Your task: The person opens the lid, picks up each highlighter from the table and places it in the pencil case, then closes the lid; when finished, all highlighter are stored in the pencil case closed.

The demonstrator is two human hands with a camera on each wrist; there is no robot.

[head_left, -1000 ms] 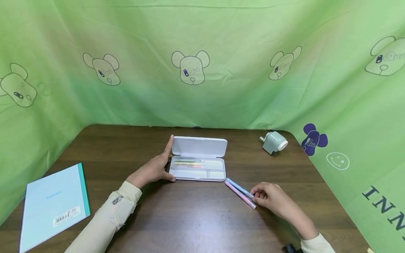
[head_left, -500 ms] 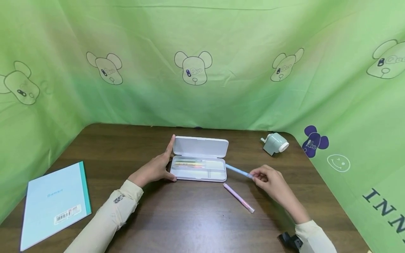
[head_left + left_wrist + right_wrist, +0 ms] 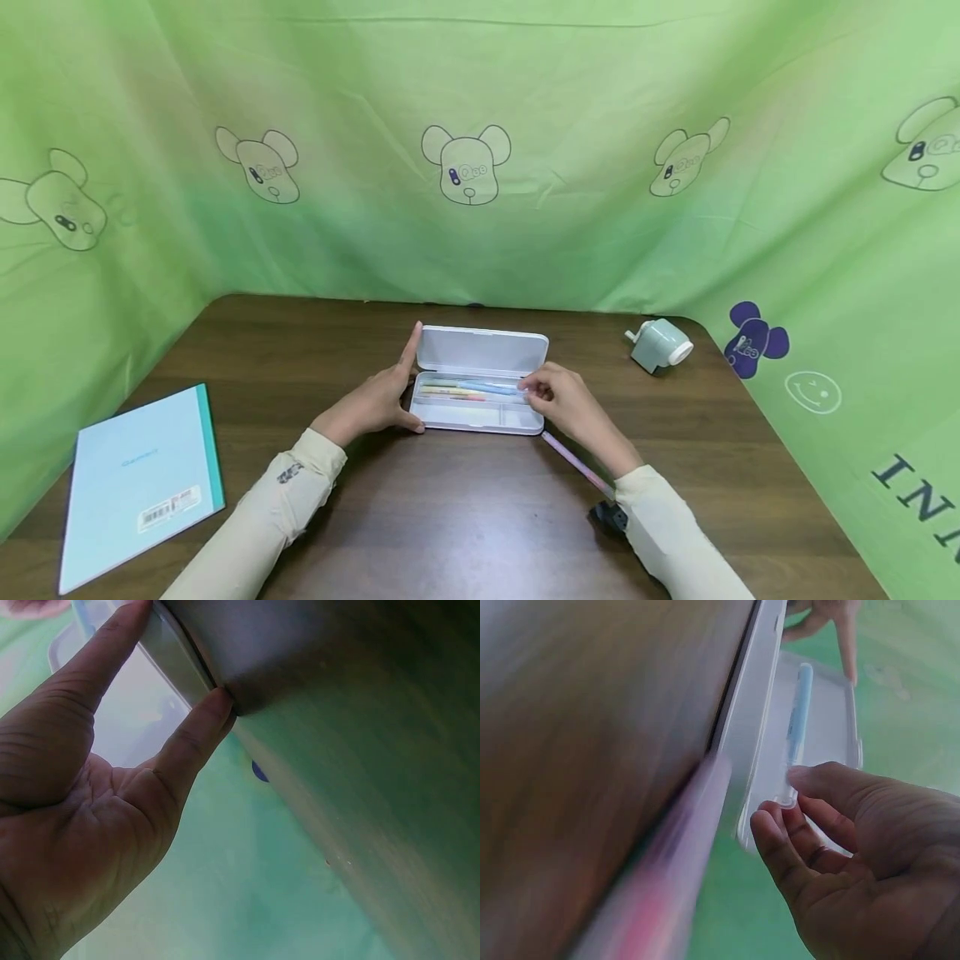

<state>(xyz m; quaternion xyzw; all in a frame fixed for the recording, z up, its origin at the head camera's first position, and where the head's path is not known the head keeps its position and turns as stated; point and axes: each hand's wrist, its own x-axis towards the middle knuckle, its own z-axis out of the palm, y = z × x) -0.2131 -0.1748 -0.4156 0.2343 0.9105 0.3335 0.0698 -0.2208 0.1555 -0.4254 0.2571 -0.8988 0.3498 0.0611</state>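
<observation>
My right fingers [image 3: 784, 859] close in a narrow pinch on the near end of the blue pen [image 3: 799, 712], which points away from them over the case [image 3: 457, 414] my spread left fingers [image 3: 199, 735] touch; I'd guess it light, stiff and slick, best held by that end.

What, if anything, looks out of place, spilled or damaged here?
Nothing looks spilled or damaged. Mildly odd: the pink pen lies on the table beside the open pencil case, near its right front corner, while other pens lie inside.
</observation>
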